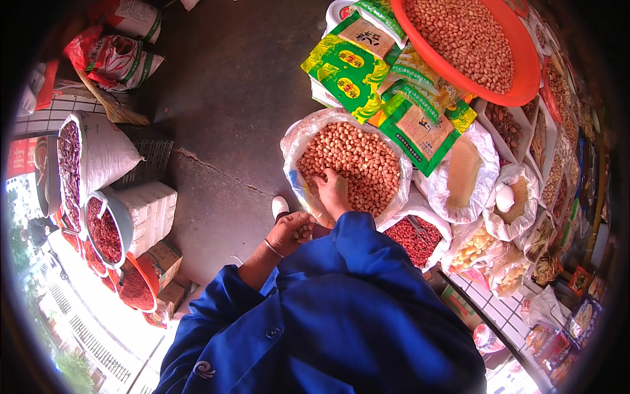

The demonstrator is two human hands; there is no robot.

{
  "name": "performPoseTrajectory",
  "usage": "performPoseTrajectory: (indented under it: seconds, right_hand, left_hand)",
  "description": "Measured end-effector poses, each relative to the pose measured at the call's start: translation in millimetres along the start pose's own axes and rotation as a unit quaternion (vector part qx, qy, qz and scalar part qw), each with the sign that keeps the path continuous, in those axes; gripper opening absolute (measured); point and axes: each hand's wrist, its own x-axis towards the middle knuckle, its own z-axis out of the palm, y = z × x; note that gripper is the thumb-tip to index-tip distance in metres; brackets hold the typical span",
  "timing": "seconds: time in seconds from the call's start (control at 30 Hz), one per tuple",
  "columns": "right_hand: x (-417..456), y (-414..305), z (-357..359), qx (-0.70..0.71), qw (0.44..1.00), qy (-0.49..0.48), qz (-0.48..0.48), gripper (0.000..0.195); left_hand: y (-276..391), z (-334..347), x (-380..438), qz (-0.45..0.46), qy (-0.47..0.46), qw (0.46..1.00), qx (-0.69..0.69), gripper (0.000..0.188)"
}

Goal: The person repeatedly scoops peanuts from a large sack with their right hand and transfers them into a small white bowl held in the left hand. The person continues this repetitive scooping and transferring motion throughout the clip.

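A sack lined with clear plastic stands before me, full of shelled peanuts with pinkish-brown skins. My right hand is inside its mouth, fingers bent down among the nuts on the near left side. Whether those fingers pinch a nut cannot be seen. Just outside the sack's near left rim, my left hand is curled around a small handful of peanuts. A bangle circles that wrist.
Green bean-paste-like food packets overlap the sack's far right side. Beyond them sits an orange basin of peanuts. A sack of red beans holds a metal scoop. On the left are a bucket of dried chillies and a foam box.
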Motion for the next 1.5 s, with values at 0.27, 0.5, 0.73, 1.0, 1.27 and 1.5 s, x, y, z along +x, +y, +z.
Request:
performPoseTrajectory:
  seconds: [0.27, 0.5, 0.73, 1.0, 1.27, 1.5]
  right_hand:
    - [1, -1, 11, -0.025, 0.999, 0.020, -0.003, 0.030]
    - [2, 9, 10, 0.007, 0.998, 0.042, -0.049, 0.025]
    - [-10, 19, -6, 0.071, 0.993, 0.085, -0.049, 0.027]
    - [-9, 47, -42, 0.143, 0.967, 0.192, -0.090, 0.020]
    - [10, 55, -57, 0.062, 0.982, 0.180, -0.018, 0.030]
    - [22, 71, -46, 0.087, 0.974, 0.209, -0.016, 0.015]
  left_hand:
    - [-2, -4, 5, -0.007, -0.004, 1.000, 0.001, 0.022]
    - [-1, -2, 5, -0.010, 0.006, 1.000, 0.006, 0.022]
    - [1, -1, 7, -0.007, -0.001, 1.000, 0.009, 0.022]
    - [1, 4, 11, -0.012, 0.009, 1.000, 0.010, 0.023]
    - [1, 0, 9, -0.017, 0.004, 1.000, 0.014, 0.023]
    - [0, 4, 8, -0.014, 0.004, 1.000, 0.016, 0.024]
